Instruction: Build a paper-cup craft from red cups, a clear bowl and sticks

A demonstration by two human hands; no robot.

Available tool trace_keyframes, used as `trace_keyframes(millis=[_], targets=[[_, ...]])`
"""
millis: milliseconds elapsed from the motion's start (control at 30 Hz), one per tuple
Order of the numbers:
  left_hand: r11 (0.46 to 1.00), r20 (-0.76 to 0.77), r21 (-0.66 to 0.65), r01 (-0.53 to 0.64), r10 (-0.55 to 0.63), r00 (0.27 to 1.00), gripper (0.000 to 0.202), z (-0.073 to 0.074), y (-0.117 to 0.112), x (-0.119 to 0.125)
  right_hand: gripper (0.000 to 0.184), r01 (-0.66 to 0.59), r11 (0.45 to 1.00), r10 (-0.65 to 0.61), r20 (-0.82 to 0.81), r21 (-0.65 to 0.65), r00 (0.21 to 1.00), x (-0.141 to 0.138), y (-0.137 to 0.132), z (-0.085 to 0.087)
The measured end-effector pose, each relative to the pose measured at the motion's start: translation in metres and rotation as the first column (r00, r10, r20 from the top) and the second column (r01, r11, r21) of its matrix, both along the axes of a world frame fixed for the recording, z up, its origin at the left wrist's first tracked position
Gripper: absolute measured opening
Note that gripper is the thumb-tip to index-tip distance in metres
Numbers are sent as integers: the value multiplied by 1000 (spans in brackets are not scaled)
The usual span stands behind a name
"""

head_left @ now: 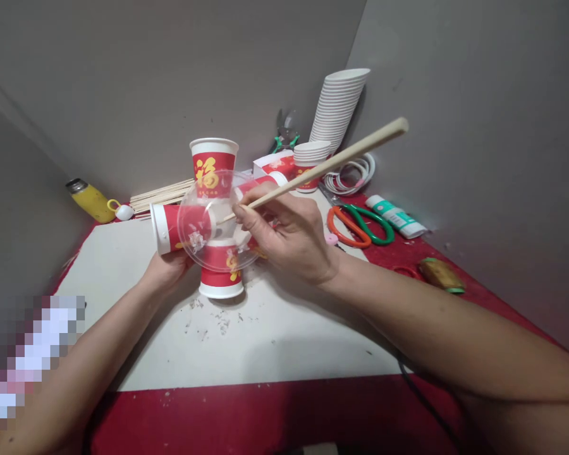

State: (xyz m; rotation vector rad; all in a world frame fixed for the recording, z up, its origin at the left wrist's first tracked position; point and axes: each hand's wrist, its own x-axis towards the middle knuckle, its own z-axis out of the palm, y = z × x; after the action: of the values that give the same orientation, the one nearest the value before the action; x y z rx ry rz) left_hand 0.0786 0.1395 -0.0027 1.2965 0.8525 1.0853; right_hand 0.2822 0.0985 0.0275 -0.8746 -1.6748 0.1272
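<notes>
Several red-and-white paper cups [214, 174] with gold characters are joined in a cross, their bases toward the middle. A clear round plastic lid [196, 256] lies across the front of that middle. My left hand [168, 270] holds the cup assembly from behind and below the left cup, its fingers mostly hidden. In my right hand [287, 230] a pale wooden chopstick [346, 155] is pinched, thick end up to the right. Its thin end points at the middle of the lid; whether it touches I cannot tell.
A tall cup stack [340, 104] leans in the back corner near a white cable coil [353, 177]. Scissors [360, 226], a white-and-green tube [396, 216] and a tape roll [440, 275] lie right. Wooden sticks [161, 196] and a yellow bottle [92, 202] are left on the white board [194, 360].
</notes>
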Motion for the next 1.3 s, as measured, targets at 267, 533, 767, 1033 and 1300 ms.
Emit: trace_keyframes(millis=[267,533,767,1033,1300], targets=[[999,12,38,-16,16,1000,41,1,-2,3,18,81,996,-86,152,39,985,1,-3,5],[1000,-25,19,-22,22,999,40,2,-5,3,18,102,995,-103,159,14,982,2,-5,8],[999,-3,37,15,-15,1000,45,1,-4,2,16,65,998,-66,66,17,996,3,1,3],[996,111,87,8,-17,994,47,-5,-2,1,11,57,983,-62,26,172,998,1,7,-2],[990,168,86,111,-124,978,37,-8,0,-1,15,42,980,-50,32,197,998,0,7,2]])
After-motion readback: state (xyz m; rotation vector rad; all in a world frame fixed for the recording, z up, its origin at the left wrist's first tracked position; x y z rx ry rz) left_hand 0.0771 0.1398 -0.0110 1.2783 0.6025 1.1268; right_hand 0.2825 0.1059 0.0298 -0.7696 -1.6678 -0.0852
